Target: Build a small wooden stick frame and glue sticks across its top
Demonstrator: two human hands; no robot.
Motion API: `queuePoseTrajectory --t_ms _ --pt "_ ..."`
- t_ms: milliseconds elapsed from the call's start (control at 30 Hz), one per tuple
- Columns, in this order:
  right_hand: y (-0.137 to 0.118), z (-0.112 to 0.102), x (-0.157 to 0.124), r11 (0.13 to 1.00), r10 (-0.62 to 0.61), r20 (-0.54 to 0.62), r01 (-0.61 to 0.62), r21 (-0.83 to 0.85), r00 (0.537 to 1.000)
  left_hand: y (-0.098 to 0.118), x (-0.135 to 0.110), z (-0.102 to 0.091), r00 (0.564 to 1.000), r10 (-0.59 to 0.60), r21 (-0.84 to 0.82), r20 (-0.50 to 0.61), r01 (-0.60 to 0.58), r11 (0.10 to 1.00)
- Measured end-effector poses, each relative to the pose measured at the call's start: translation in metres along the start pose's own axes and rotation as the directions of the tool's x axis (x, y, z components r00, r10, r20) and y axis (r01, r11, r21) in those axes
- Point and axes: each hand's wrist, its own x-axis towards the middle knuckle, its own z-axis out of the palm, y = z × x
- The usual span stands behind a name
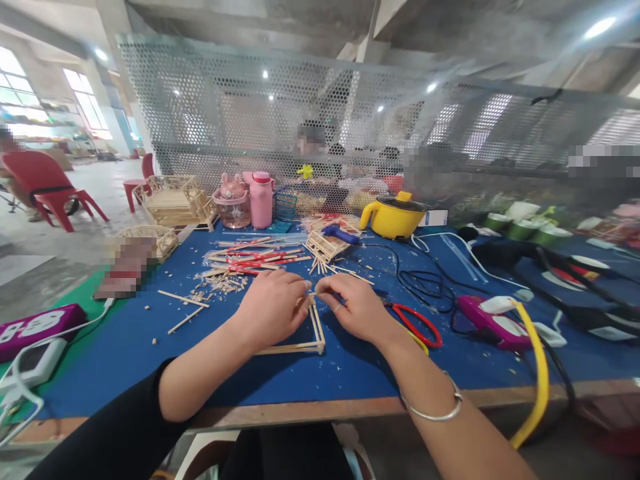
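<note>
Both hands meet over a frame of thin wooden sticks (293,349), whose near corner lies on the blue tabletop. My left hand (275,303) is closed in a pinch above the frame's far corner. Opposite it, my right hand (353,305) has thumb and fingers pinched together close to the same corner. Whatever sits between the fingertips is hidden or too small to name. Just beyond are bundled sticks (265,257), short wood scraps (223,283), a small stick structure (326,247) and a blue glue gun (341,234) leaning on it.
A red-handled tool (417,325) lies right of my right hand. Farther right are black cable, a purple power strip (493,325) and a yellow cord (537,373). A yellow pot (399,218) and pink bottle (261,203) stand before the perforated screen. Stick models (175,203) sit back left.
</note>
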Motion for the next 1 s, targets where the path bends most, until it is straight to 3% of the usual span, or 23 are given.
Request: queuePoseTrajectory --t_ms 167,333,467,567,633,667,700,767,833,867,1000 --pt "-0.008 0.010 0.001 0.979 -0.161 -0.079 0.149 -0.140 0.984 0.011 -0.003 0.000 0.983 -0.181 -0.008 0.038 0.181 0.983" --pt "-0.010 0.015 0.000 0.963 -0.214 -0.110 0.192 -0.188 0.971 0.003 -0.003 0.004 0.986 -0.165 -0.182 0.025 0.167 0.969" --pt "-0.011 0.012 -0.001 0.978 -0.197 -0.117 0.187 -0.091 0.973 -0.004 -0.003 0.006 0.989 -0.149 -0.301 0.026 0.150 0.942" --pt "0.001 0.000 -0.003 0.998 -0.038 -0.269 0.049 0.036 0.962 -0.010 -0.005 0.005 0.987 -0.162 -0.344 -0.005 0.150 0.927" --pt "0.019 -0.013 -0.006 0.987 0.156 -0.463 -0.128 0.093 0.872 -0.016 -0.005 0.003 0.980 -0.185 -0.359 -0.068 0.149 0.921" --pt "0.028 -0.019 -0.008 0.967 0.251 -0.524 -0.233 0.101 0.814 -0.019 -0.006 0.002 0.974 -0.200 -0.366 -0.106 0.149 0.919" --pt "0.036 -0.024 -0.010 0.933 0.335 -0.519 -0.355 0.065 0.786 -0.022 -0.006 0.001 0.966 -0.219 -0.377 -0.139 0.153 0.914" --pt "0.046 -0.029 -0.014 0.847 0.464 -0.278 -0.513 -0.137 0.841 -0.026 -0.006 0.000 0.948 -0.264 -0.405 -0.177 0.174 0.898" --pt "0.042 -0.027 -0.018 0.783 0.532 -0.011 -0.496 -0.376 0.847 -0.029 -0.005 -0.001 0.933 -0.312 -0.443 -0.178 0.207 0.872" --pt "0.036 -0.023 -0.020 0.765 0.537 0.070 -0.451 -0.459 0.841 -0.030 -0.005 0.000 0.928 -0.331 -0.462 -0.174 0.220 0.859" --pt "0.007 -0.003 -0.023 0.766 0.510 0.169 -0.356 -0.535 0.843 -0.032 -0.003 0.000 0.913 -0.369 -0.504 -0.177 0.238 0.831"
